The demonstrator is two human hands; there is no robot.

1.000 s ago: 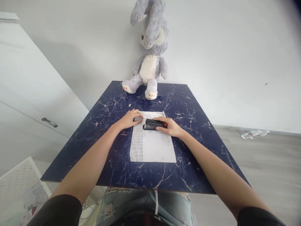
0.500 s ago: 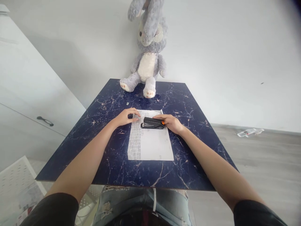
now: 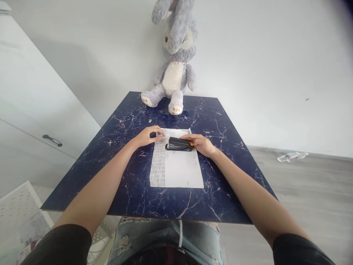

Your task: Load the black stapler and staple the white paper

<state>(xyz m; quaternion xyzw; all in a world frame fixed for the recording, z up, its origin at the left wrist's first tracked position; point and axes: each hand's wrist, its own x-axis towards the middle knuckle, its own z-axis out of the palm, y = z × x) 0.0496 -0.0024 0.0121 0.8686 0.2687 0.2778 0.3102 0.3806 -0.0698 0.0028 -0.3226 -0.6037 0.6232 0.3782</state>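
A white sheet of paper (image 3: 178,167) with a printed strip down its left side lies on the dark blue marble-patterned table (image 3: 132,184). A black stapler (image 3: 178,144) with an orange rear end lies across the paper's far part. My right hand (image 3: 202,144) rests on the stapler's orange end, fingers curled round it. My left hand (image 3: 147,136) lies at the paper's far left corner, fingers bent over a small dark object (image 3: 152,135) I cannot make out.
A grey plush rabbit (image 3: 173,59) sits at the table's far edge against the white wall. A white cabinet with a dark handle (image 3: 51,140) stands to the left. A white perforated basket (image 3: 19,213) is on the floor at lower left, a plastic bottle (image 3: 292,156) on the floor right.
My right hand has slid back from the top of the stapler to its orange end. My left hand stays at the paper's corner. The camera view has shifted slightly.
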